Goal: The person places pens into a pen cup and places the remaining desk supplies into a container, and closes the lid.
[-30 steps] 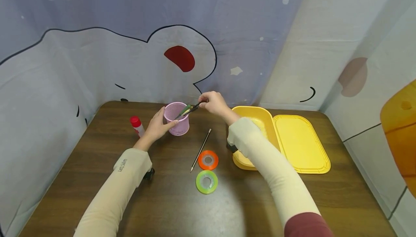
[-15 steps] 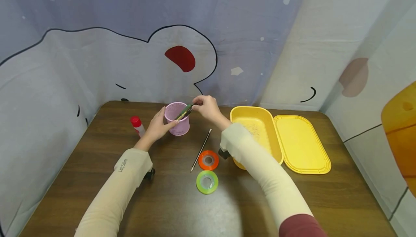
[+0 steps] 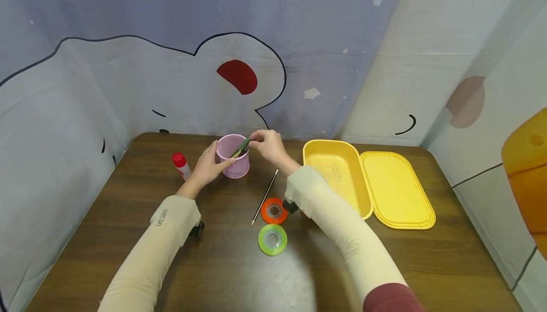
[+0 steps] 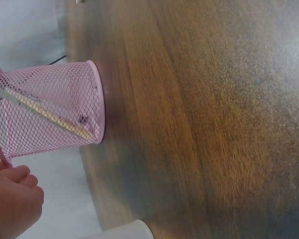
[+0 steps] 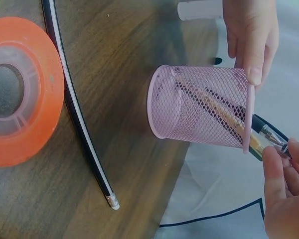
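Note:
A pink mesh pen cup point(image 3: 236, 168) stands upright near the table's back edge. My left hand point(image 3: 207, 165) grips its rim, thumb on the near side; the left wrist view shows curled fingers point(image 4: 21, 178) at that rim. My right hand point(image 3: 269, 145) is just right of the cup and pinches the tip end of a black pen point(image 5: 270, 133), which slants down into the cup. Beside it in the cup lean a green stick-like thing point(image 3: 242, 145) and a yellowish one point(image 5: 230, 119), seen through the mesh.
A red-capped glue stick point(image 3: 179, 161) stands left of the cup. A black-and-white pencil point(image 3: 265, 198), an orange tape roll point(image 3: 266, 212) and a green one point(image 3: 272, 251) lie in front. Right are an open yellow box point(image 3: 314, 146) and its lid point(image 3: 395, 188). A curtain point(image 3: 171, 89) hangs behind.
My right hand has moved left and slightly down toward the cup, and the pen has gone deeper into it. My left hand stays on the rim.

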A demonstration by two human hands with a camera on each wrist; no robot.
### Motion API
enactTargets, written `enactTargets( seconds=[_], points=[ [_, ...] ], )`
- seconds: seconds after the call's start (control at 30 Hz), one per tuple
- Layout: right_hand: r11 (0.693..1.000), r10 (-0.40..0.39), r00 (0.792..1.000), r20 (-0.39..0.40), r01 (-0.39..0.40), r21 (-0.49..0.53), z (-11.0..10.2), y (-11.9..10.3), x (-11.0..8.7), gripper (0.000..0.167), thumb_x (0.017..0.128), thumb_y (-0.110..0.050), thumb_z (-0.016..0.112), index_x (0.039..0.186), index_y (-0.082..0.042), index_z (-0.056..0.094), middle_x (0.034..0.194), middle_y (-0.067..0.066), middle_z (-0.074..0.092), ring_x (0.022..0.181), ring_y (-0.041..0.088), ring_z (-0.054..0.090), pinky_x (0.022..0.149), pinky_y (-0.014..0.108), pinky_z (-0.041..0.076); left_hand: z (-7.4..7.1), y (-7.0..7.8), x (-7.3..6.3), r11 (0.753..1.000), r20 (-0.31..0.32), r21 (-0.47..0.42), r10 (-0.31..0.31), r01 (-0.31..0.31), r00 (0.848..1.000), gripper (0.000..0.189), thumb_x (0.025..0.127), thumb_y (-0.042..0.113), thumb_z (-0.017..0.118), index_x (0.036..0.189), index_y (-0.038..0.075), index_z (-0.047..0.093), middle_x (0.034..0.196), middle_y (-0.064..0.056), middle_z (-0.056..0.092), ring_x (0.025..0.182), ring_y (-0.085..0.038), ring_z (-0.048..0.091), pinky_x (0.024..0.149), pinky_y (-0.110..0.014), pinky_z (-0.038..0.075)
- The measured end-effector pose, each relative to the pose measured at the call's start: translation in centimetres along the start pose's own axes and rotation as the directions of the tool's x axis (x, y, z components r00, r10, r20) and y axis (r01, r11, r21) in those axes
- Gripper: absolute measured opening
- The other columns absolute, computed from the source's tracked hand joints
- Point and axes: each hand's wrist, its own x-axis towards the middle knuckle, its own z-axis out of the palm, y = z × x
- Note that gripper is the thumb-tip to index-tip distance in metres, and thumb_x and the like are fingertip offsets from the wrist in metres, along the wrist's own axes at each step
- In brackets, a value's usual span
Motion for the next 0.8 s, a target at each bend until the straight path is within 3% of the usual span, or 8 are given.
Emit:
enactTargets(
  seconds=[0.17,0.43,0.8],
  points=[
    [1.0,-0.001,1.0,-0.003,0.001,0.0,0.1,0.2,-0.2,0.013,0.079,-0.011,0.064,0.089,-0.004,0.067,0.089,0.007,0.068,0.076,0.016,0.059,0.062,0.019,0.045,0.1,0.0,0.0,1.0,-0.003,0.001,0.005,-0.005,1.0,0.085,0.082,0.037,0.059,0.14,-0.003,0.011,0.144,-0.022,0.018,0.133,-0.037,0.018,0.106,-0.053,0.019],
    [1.0,0.01,1.0,0.007,-0.01,0.02,0.0,0.6,-0.5,0.015,0.079,-0.008,0.063,0.094,-0.004,0.065,0.093,0.008,0.067,0.085,0.018,0.063,0.075,0.026,0.05,0.1,0.1,-0.1,1.0,-0.006,0.001,0.002,-0.002,1.0,0.085,0.082,0.036,0.059,0.14,-0.004,0.011,0.145,-0.023,0.017,0.133,-0.037,0.017,0.106,-0.052,0.018],
    [0.999,0.028,1.0,-0.006,-0.028,0.021,-0.4,1.6,-0.8,0.022,0.079,-0.005,0.063,0.1,-0.003,0.062,0.098,0.012,0.065,0.09,0.021,0.061,0.079,0.028,0.05,0.0,0.0,0.0,1.0,-0.024,0.017,0.023,-0.023,0.999,0.085,0.081,0.034,0.06,0.139,-0.006,0.012,0.143,-0.026,0.019,0.131,-0.04,0.019,0.106,-0.052,0.018]
  ],
)
